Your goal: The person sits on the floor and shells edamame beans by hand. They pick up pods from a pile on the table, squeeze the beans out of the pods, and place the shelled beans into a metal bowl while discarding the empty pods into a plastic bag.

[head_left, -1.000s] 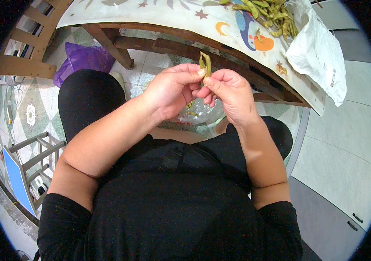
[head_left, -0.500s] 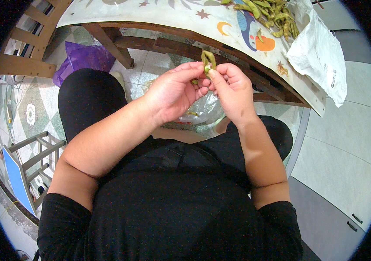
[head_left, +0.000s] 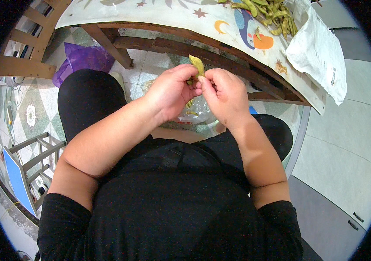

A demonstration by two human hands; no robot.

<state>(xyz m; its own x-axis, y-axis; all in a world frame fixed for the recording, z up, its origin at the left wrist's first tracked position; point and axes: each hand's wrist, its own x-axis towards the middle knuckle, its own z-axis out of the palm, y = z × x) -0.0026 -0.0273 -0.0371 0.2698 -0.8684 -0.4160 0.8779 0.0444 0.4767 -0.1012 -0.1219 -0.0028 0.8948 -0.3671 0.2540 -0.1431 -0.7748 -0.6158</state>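
A slim yellow-green bean pod stands nearly upright between both hands, above the lap and below the near edge of the patterned wooden table; the left hand pinches its lower part from the left; the right hand, fingers pressed together, pinches it from the right; a clear plastic bag lies beneath; more green pods are piled beside a white bag at the table's right edge.

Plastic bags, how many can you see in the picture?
3: a white bag hanging off the table edge, a purple bag on the floor, and a clear bag under the hands. Others may be hidden.
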